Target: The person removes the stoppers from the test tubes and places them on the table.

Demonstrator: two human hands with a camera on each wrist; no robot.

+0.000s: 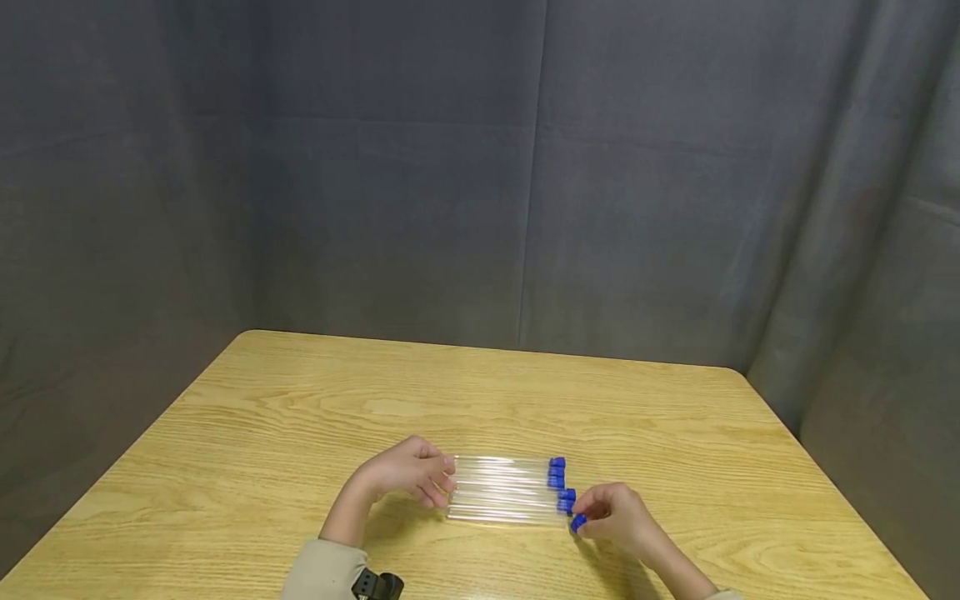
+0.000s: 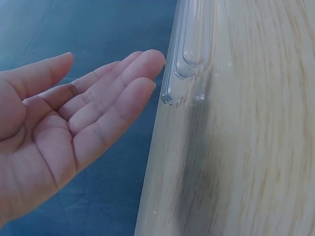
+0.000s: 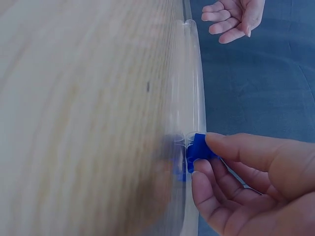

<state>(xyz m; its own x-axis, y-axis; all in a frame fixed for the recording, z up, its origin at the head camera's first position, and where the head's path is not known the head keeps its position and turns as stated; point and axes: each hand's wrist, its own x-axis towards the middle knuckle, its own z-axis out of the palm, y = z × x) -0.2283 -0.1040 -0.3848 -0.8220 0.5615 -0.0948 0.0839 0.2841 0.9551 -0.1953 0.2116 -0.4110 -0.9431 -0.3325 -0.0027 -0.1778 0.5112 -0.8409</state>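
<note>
Several clear test tubes lie side by side on the wooden table, their rounded ends to the left. Blue caps sit at the right ends of several of them. My right hand pinches a blue cap between thumb and fingers, at the right end of the nearest tube; I cannot tell whether that cap is seated on it. On the other side, my left hand is beside the rounded ends, palm showing and fingers nearly straight, holding nothing.
The wooden table has rounded far corners. Dark grey curtains hang behind it and at both sides. A black strap with a small device is round the left wrist, over a beige sleeve.
</note>
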